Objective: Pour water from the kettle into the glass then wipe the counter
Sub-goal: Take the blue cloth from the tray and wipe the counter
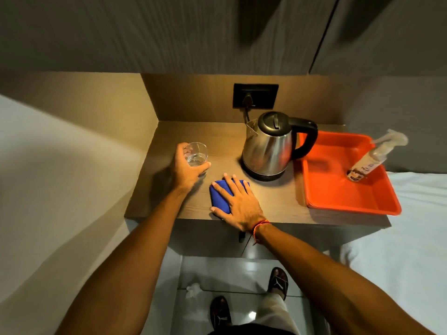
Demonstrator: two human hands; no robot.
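A steel kettle [268,147] with a black lid and handle stands on its base at the middle of the wooden counter [167,189]. My left hand [186,169] is wrapped around a clear glass [196,154] with some water in it, at the counter's left. My right hand [238,205] lies flat, fingers spread, on a folded blue cloth [221,198] near the front edge, just in front of the kettle.
An orange tray [348,194] sits at the counter's right with a spray bottle [372,158] leaning in it. The kettle's cord runs to a black wall socket [255,96]. A white bed [416,238] adjoins on the right. A crumpled tissue [193,289] lies on the floor.
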